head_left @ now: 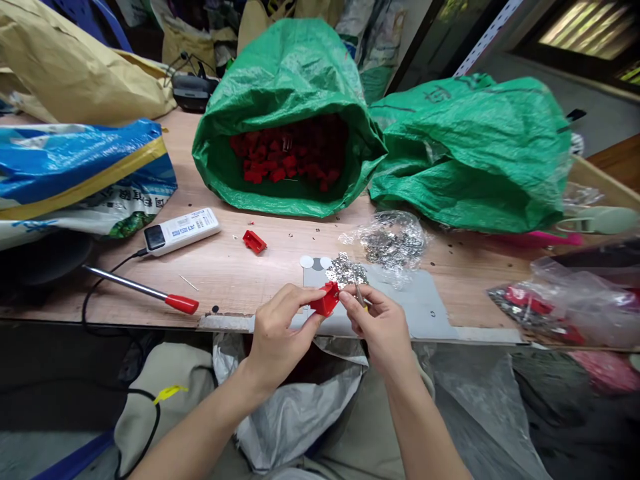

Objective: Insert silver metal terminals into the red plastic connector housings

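Note:
My left hand point(284, 330) pinches a small red plastic housing point(326, 300) between thumb and fingers, just above the table's front edge. Close against its right side is my right hand point(377, 320), fingers closed round a slim tool with a metal tip point(359, 293), possibly tweezers; the palm hides most of it. Whether a small part sits between the right fingertips and the housing I cannot make out. Behind both hands, a pile of small shiny metal pieces point(346, 268) lies on a grey sheet point(425, 300). Another red housing point(255, 242) rests on the table to the left.
A green sack point(290, 73) opens toward me with many red housings point(270, 163) inside. A second green sack point(465, 147) and a plastic bag of metal pieces point(395, 240) are right. Left lie a red-handled rod point(181, 303) and a white device point(183, 231). An open grey sack point(280, 427) hangs below.

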A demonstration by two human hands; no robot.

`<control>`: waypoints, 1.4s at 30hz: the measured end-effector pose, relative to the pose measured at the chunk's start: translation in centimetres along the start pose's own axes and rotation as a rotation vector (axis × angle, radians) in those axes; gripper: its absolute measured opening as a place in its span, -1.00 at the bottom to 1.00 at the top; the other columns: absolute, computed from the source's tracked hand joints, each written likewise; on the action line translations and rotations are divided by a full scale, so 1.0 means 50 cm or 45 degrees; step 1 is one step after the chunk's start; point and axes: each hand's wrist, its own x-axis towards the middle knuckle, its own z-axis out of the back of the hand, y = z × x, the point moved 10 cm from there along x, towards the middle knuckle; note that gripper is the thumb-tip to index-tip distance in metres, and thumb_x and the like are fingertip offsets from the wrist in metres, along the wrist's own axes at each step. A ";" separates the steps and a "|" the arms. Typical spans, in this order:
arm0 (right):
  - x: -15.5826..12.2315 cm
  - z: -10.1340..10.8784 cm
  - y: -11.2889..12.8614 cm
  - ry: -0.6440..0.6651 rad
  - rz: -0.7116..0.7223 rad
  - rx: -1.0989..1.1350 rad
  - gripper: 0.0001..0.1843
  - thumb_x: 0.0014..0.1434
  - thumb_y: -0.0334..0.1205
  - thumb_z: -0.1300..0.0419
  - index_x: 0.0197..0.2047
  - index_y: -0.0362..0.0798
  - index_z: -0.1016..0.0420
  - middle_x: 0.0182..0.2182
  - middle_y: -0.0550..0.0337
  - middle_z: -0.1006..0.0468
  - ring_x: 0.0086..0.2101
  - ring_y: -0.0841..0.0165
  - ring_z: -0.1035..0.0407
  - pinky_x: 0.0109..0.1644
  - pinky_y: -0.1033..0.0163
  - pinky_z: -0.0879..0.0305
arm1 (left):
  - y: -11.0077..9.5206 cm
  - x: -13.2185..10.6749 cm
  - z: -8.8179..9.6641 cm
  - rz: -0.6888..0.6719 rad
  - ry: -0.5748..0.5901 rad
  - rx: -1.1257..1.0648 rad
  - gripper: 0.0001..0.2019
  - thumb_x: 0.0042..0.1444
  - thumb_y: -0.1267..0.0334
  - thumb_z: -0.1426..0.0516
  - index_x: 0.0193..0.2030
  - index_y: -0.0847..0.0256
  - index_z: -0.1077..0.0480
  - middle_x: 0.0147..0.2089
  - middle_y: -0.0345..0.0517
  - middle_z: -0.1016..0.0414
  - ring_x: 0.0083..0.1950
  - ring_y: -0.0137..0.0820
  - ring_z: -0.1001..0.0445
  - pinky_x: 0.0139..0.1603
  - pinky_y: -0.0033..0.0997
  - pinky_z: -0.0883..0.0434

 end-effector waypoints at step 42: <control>0.031 0.057 -0.066 -0.200 -0.051 -1.148 -0.79 0.16 -0.04 -0.20 -0.36 0.00 -0.49 -0.56 0.20 -0.49 -0.49 0.26 -0.34 -0.37 0.25 -0.07 | 0.096 -0.031 -0.057 0.214 0.478 0.051 -0.72 0.14 0.52 -0.20 -0.03 0.19 -0.49 -0.19 -0.14 -0.50 -0.15 -0.41 -0.52 -0.10 -0.40 -0.53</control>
